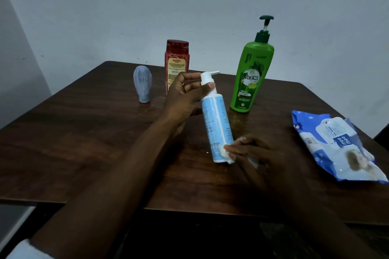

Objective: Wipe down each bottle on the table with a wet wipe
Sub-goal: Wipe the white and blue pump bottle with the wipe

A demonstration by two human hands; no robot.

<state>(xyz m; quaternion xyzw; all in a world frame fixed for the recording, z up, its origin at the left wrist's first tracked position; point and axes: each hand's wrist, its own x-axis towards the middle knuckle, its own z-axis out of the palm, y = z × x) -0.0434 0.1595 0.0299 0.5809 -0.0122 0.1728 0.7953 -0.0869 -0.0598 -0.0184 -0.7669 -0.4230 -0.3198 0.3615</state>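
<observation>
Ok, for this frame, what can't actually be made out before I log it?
Head view, the only one:
- Wet wipe: mostly hidden under the right hand; its extent is unclear.
- Light blue pump bottle: label text blurred, base covered by wipe and fingers.
- Red bottle: lower right side hidden behind the left hand; small print unreadable.
- Wipes pack: crumpled, its opening not discernible.
- Small grey-blue bottle: no readable label.

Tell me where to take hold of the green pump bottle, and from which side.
Grip the green pump bottle around its narrow dark-green neck, just under the pump head, coming from the front right. It stands upright on the table, its body is wide, and the left hand and blue bottle crowd its left.
</observation>
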